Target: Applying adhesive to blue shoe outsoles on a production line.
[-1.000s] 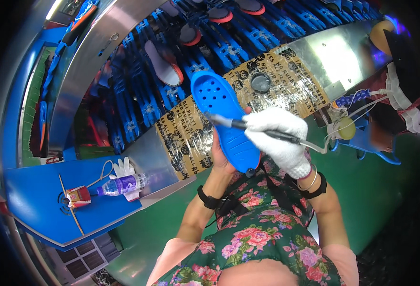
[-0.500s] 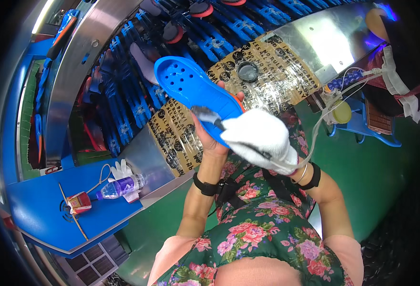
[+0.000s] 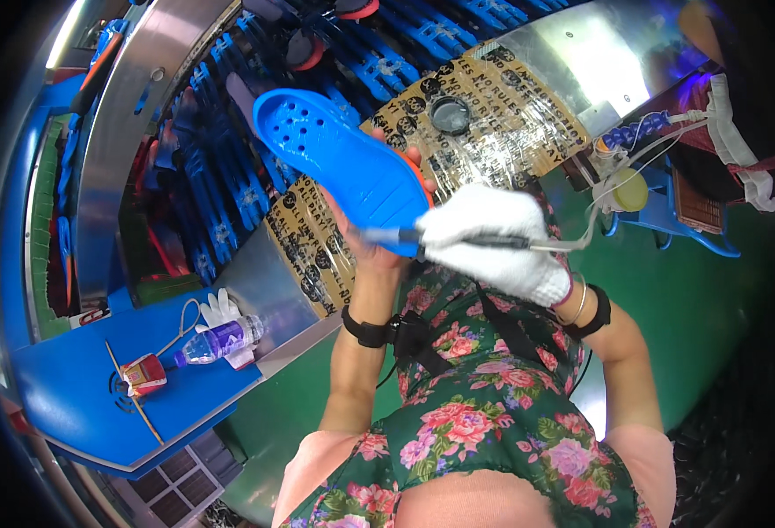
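At the metal tabletop, a blue sole is grasped by the left hand, a brush by the gloved right hand.

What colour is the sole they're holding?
The sole is blue with some orange at one edge, clearest in the head view.

Glare whitens the metal surface; the brush tip is blurred.
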Demonstrator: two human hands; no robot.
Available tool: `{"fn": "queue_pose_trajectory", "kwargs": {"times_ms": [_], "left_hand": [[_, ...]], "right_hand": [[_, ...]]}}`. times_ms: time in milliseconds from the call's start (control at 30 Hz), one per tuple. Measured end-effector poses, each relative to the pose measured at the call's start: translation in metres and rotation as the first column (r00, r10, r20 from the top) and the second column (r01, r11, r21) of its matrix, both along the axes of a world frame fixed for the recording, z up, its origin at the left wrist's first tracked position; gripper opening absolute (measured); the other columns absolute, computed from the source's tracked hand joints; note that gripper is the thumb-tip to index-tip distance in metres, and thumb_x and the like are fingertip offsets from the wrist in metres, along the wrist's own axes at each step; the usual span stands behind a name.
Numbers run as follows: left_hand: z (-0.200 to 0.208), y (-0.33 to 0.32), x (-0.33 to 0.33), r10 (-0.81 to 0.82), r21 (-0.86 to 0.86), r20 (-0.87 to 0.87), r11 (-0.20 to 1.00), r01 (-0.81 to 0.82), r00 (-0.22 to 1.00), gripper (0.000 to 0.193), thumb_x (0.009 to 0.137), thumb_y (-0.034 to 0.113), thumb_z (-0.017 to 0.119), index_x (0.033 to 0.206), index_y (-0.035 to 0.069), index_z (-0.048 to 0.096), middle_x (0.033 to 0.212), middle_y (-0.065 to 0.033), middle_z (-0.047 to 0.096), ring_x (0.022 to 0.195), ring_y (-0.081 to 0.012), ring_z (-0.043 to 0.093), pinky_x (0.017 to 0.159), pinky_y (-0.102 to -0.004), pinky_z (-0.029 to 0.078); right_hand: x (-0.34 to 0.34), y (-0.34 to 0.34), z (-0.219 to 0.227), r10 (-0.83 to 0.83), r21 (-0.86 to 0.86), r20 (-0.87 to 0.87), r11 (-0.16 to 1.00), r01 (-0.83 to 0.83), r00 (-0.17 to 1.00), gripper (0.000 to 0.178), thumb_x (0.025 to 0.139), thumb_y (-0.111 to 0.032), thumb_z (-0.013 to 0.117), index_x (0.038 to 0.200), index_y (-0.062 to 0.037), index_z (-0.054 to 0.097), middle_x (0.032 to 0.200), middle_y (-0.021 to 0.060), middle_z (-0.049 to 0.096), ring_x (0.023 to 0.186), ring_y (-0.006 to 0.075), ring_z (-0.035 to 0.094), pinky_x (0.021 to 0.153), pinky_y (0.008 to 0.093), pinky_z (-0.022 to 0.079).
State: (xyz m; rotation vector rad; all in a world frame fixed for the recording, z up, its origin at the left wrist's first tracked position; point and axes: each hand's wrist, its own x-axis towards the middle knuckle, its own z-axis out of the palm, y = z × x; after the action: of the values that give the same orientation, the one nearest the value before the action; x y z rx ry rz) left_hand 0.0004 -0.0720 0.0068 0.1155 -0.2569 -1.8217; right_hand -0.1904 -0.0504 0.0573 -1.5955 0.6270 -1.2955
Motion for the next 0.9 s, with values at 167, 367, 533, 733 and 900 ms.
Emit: {"fn": "queue_pose_trajectory", "kwargs": {"times_ms": [167,367,533,733,900], "left_hand": [[0.010,-0.002,0.004,0.016,0.093,0.010,0.996,-0.017,1.000,0.092,0.090,0.074,0.052,0.153,0.010,0.035,0.136,-0.0195,0.056,0.120,-0.0426,0.057,0.090,-0.0601,0.054],[0.013,-0.004,0.007,-0.047,-0.038,0.013,0.998,0.047,0.999,0.099,0.089,0.071,0.057,0.155,0.004,0.027,0.137,-0.0217,0.054,0.118,-0.0441,0.057,0.091,-0.0567,0.056],[0.011,-0.007,0.016,-0.172,-0.017,-0.053,0.985,0.172,0.984,0.106,0.084,0.067,0.064,0.157,0.004,0.023,0.149,-0.0226,0.043,0.114,-0.0452,0.059,0.093,-0.0560,0.055],[0.016,-0.008,0.026,-0.203,0.009,0.223,0.979,0.206,0.953,0.106,0.080,0.059,0.074,0.156,0.004,0.025,0.141,-0.0196,0.047,0.110,-0.0376,0.055,0.084,-0.0489,0.049],[0.013,-0.017,0.032,-0.285,-0.089,0.119,0.951,0.296,0.951,0.102,0.083,0.057,0.066,0.157,0.001,0.023,0.149,-0.0245,0.039,0.114,-0.0438,0.057,0.088,-0.0525,0.053]], "right_hand": [[0.005,0.005,0.003,-0.122,-0.436,-0.203,0.900,0.022,0.971,0.023,0.079,-0.003,0.078,0.100,-0.0100,0.077,0.098,0.0097,0.074,0.082,0.0268,0.070,0.072,0.0360,0.056],[0.004,-0.002,-0.007,-0.062,-0.054,-0.022,0.997,0.061,0.998,0.015,0.080,-0.003,0.080,0.094,-0.0075,0.077,0.096,0.0072,0.076,0.085,0.0204,0.072,0.075,0.0322,0.057],[0.003,0.016,0.006,-0.006,-0.278,-0.222,0.959,-0.058,0.975,0.019,0.078,-0.004,0.081,0.095,-0.0077,0.077,0.096,0.0090,0.075,0.086,0.0238,0.072,0.075,0.0335,0.057],[0.005,0.012,-0.003,-0.021,0.033,-0.024,0.999,0.022,0.999,0.015,0.078,-0.004,0.082,0.091,-0.0066,0.077,0.093,0.0091,0.076,0.087,0.0213,0.073,0.076,0.0323,0.057],[0.001,0.022,0.008,0.102,-0.150,-0.134,0.981,-0.122,0.986,0.018,0.075,-0.002,0.083,0.091,-0.0085,0.078,0.094,0.0084,0.077,0.080,0.0229,0.072,0.072,0.0337,0.056]]}}
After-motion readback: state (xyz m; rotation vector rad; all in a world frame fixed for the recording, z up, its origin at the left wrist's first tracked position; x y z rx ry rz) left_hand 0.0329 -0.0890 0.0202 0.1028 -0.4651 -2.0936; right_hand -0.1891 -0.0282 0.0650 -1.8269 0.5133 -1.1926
